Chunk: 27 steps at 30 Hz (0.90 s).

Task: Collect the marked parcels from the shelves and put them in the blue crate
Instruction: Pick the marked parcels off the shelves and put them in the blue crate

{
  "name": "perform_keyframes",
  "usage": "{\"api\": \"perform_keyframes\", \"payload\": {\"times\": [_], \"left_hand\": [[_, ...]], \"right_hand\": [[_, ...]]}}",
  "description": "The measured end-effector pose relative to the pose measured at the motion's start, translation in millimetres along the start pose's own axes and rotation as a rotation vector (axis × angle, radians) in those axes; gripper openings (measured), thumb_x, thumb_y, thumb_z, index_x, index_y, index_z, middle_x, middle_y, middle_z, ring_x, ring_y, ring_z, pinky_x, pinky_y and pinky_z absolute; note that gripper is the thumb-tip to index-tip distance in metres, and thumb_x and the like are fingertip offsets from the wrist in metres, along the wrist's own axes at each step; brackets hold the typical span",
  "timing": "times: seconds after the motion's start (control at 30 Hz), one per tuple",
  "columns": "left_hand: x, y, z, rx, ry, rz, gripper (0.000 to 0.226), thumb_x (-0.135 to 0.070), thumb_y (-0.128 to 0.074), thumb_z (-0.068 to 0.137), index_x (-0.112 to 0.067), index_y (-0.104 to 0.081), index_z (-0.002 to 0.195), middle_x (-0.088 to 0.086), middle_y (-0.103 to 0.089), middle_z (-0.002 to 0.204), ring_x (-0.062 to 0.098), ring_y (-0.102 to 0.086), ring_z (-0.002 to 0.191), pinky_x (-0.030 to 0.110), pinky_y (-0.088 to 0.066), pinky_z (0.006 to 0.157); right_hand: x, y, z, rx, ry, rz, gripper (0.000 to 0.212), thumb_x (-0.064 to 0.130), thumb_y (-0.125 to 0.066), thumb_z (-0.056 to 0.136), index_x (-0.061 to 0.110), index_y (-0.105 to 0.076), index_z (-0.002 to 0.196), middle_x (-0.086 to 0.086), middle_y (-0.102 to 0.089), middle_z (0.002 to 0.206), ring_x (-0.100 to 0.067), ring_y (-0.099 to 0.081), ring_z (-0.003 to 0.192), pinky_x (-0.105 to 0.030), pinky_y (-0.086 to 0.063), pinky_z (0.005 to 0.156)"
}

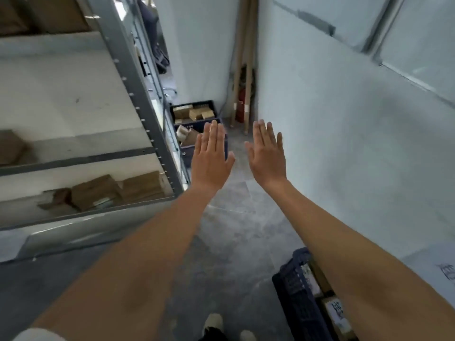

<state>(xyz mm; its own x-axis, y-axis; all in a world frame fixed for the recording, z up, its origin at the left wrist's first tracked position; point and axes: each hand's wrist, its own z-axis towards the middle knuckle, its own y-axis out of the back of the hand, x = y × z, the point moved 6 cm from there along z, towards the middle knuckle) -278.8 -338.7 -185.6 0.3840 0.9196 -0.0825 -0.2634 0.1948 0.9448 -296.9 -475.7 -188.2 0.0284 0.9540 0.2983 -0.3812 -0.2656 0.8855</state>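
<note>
Both arms reach forward over the aisle floor. My left hand [211, 156] and my right hand [267, 153] are held flat with straight fingers, backs up, holding nothing. A dark blue crate [296, 299] with labelled parcels inside sits on the floor at the lower right, under my right forearm. Grey metal shelves [138, 94] stand on the left. Brown cardboard parcels [98, 191] lie on a lower shelf, and one more parcel [11, 147] sits on the shelf above. No marks are readable on them.
Two more dark blue crates [197, 105] filled with brown boxes stand on the floor at the far end of the aisle, partly behind my left hand. A white wall [344, 143] runs along the right. Cardboard tubes [246, 70] and a red extinguisher lean in the far corner.
</note>
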Motion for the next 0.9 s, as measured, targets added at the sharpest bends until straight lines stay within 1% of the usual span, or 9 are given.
{"api": "perform_keyframes", "payload": {"times": [0.13, 0.2, 0.27, 0.33, 0.43, 0.53, 0.7, 0.77, 0.9], "left_hand": [[113, 36, -35, -0.030, 0.189, 0.132, 0.069, -0.041, -0.028, 0.101, -0.005, -0.002, 0.153, 0.012, 0.001, 0.161, 0.025, 0.004, 0.149, 0.039, 0.001, 0.121], [163, 49, -60, -0.041, 0.260, 0.182, 0.068, -0.041, -0.023, 0.101, -0.006, 0.001, 0.153, 0.012, 0.004, 0.161, 0.024, 0.006, 0.149, 0.040, 0.000, 0.122], [214, 64, -86, -0.068, 0.338, 0.209, 0.067, -0.041, -0.023, 0.101, -0.006, 0.000, 0.153, 0.011, 0.002, 0.161, 0.024, 0.004, 0.149, 0.040, -0.003, 0.122], [266, 79, -110, -0.087, 0.409, 0.246, 0.067, -0.041, -0.024, 0.100, -0.006, -0.003, 0.153, 0.012, -0.002, 0.161, 0.024, 0.001, 0.149, 0.041, -0.005, 0.122], [340, 103, -144, -0.095, 0.489, 0.293, 0.066, -0.041, -0.023, 0.101, -0.004, -0.006, 0.153, 0.013, -0.006, 0.161, 0.024, -0.003, 0.149, 0.042, -0.008, 0.122], [404, 125, -179, -0.093, 0.544, 0.322, 0.065, -0.040, -0.022, 0.100, -0.004, -0.008, 0.153, 0.013, -0.008, 0.161, 0.025, -0.004, 0.149, 0.042, -0.009, 0.122], [497, 142, -233, -0.090, 0.609, 0.361, 0.065, -0.039, -0.026, 0.101, -0.003, -0.010, 0.152, 0.015, -0.010, 0.160, 0.027, -0.005, 0.149, 0.042, -0.006, 0.122], [529, 139, -246, -0.076, 0.646, 0.355, 0.066, -0.040, -0.024, 0.100, -0.002, -0.011, 0.152, 0.015, -0.011, 0.160, 0.027, -0.006, 0.149, 0.042, -0.006, 0.121], [585, 117, -248, -0.027, 0.664, 0.315, 0.068, -0.043, -0.017, 0.098, -0.004, -0.008, 0.153, 0.013, -0.007, 0.161, 0.025, -0.002, 0.149, 0.041, -0.005, 0.122]], "right_hand": [[116, -23, 18, 0.012, 0.219, 0.075, 0.056, 0.032, -0.030, 0.105, 0.006, -0.020, 0.153, -0.010, -0.019, 0.160, -0.024, -0.011, 0.150, -0.043, -0.004, 0.121], [173, -41, 16, 0.038, 0.329, 0.067, 0.057, 0.034, -0.029, 0.104, 0.006, -0.021, 0.153, -0.010, -0.020, 0.160, -0.024, -0.012, 0.150, -0.044, -0.006, 0.121], [229, -59, 13, 0.056, 0.420, 0.058, 0.058, 0.035, -0.030, 0.103, 0.007, -0.022, 0.152, -0.010, -0.022, 0.160, -0.025, -0.016, 0.149, -0.045, -0.009, 0.121], [284, -75, 10, 0.065, 0.479, 0.081, 0.057, 0.035, -0.031, 0.103, 0.007, -0.022, 0.153, -0.010, -0.022, 0.160, -0.025, -0.017, 0.149, -0.046, -0.010, 0.121], [366, -98, 4, 0.096, 0.569, 0.115, 0.058, 0.036, -0.028, 0.105, 0.009, -0.016, 0.154, -0.009, -0.015, 0.161, -0.024, -0.010, 0.150, -0.047, -0.009, 0.122], [440, -121, -4, 0.146, 0.597, 0.151, 0.058, 0.038, -0.023, 0.105, 0.011, -0.010, 0.155, -0.006, -0.009, 0.163, -0.022, -0.005, 0.150, -0.045, -0.005, 0.122], [524, -170, -26, 0.211, 0.658, 0.162, 0.059, 0.040, -0.020, 0.104, 0.012, -0.008, 0.155, -0.006, -0.007, 0.163, -0.021, -0.002, 0.150, -0.041, 0.000, 0.122], [547, -191, -27, 0.237, 0.665, 0.183, 0.059, 0.039, -0.022, 0.105, 0.011, -0.011, 0.155, -0.006, -0.009, 0.163, -0.022, -0.004, 0.150, -0.042, -0.003, 0.122], [591, -236, -19, 0.271, 0.707, 0.256, 0.056, 0.036, -0.024, 0.106, 0.009, -0.015, 0.154, -0.007, -0.013, 0.162, -0.021, -0.007, 0.150, -0.043, -0.009, 0.122]]}}
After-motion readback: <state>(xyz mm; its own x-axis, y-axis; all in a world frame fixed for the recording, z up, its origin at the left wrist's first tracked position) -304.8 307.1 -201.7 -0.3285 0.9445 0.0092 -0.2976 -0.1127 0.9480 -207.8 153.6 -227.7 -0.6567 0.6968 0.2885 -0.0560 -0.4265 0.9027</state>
